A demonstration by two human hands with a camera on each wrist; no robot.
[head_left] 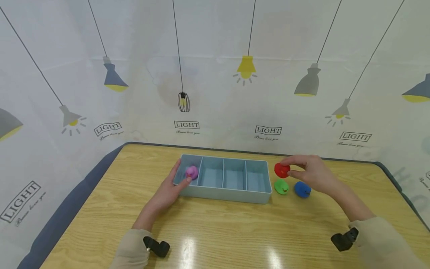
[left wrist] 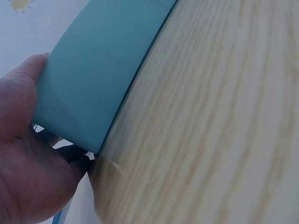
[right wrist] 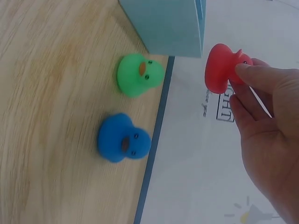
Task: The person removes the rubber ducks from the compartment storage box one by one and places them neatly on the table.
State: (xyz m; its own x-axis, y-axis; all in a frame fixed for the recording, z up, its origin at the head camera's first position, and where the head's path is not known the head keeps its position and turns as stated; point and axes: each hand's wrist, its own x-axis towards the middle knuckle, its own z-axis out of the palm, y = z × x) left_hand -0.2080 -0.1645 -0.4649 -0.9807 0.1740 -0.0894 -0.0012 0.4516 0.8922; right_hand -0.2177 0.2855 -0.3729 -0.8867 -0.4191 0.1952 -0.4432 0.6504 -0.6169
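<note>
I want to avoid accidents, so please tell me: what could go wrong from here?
The right hand pinches the red toy duck with thumb and fingertips, so it might slip and fall.
The green toy duck and blue toy duck sit close by; a low movement could knock them.
The left hand holds only one end of the four-compartment tray, so a bump might turn it.

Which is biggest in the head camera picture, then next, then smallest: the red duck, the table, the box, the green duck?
1. Table
2. Box
3. Green duck and red duck: too alike to rank, and the right hand holds the red one, partly covering it.
</note>
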